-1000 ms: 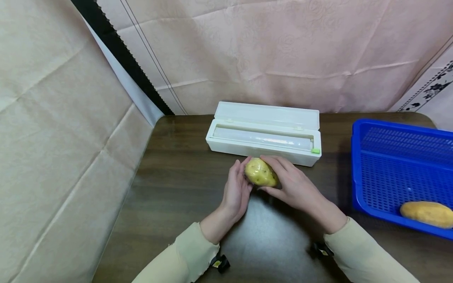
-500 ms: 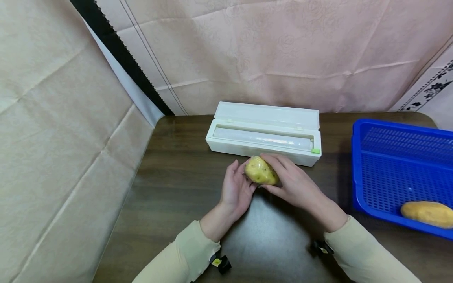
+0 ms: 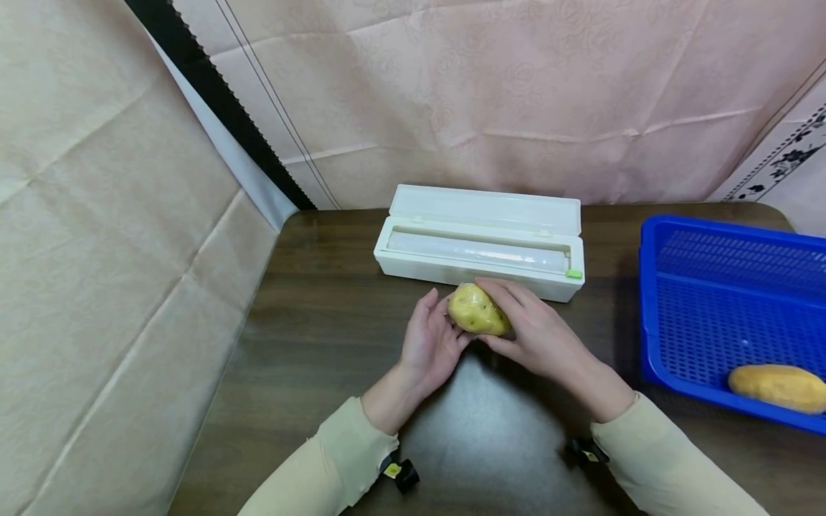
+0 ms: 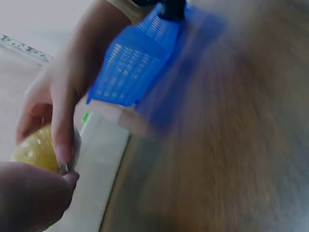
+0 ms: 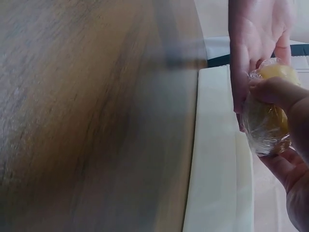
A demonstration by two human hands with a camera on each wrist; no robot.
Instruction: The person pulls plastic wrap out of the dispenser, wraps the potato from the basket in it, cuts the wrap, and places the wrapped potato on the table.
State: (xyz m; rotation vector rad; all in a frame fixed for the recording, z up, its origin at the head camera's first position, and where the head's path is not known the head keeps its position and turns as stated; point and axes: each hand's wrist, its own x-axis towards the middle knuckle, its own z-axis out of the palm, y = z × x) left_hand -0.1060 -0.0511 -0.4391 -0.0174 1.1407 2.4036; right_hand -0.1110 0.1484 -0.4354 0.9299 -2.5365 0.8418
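Left hand (image 3: 429,352) more upturned above brown table (image 3: 310,337)

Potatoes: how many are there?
2. The right hand holds a film-wrapped potato against the left hand; another potato lies in the blue basket. The basket runs out of the head view, so more could be hidden.

The blue perforated basket (image 3: 723,304) and the long potato (image 3: 776,388) in it run off the head view's right edge; the right hand (image 3: 543,337) hides part of the film-wrapped potato (image 3: 476,309); both wrist views blur the wooden tabletop (image 3: 323,330).
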